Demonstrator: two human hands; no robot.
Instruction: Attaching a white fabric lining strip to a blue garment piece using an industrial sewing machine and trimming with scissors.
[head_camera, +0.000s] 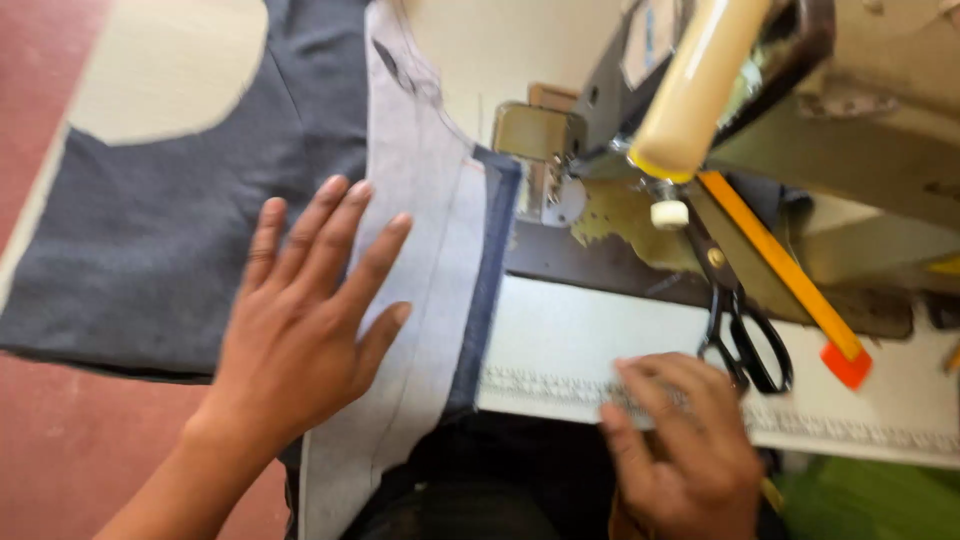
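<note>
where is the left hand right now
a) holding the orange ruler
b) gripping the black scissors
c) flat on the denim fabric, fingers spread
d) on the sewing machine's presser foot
c: the left hand lies open, palm down, on the denim fabric, far from the black scissors.

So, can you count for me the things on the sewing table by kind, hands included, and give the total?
Hands: 2, left hand and right hand
Denim fabric pieces: 1, denim piece
Scissors: 1, black scissors
Sewing machines: 1, sewing machine
Orange sticks: 1, orange stick
Total: 6
</note>
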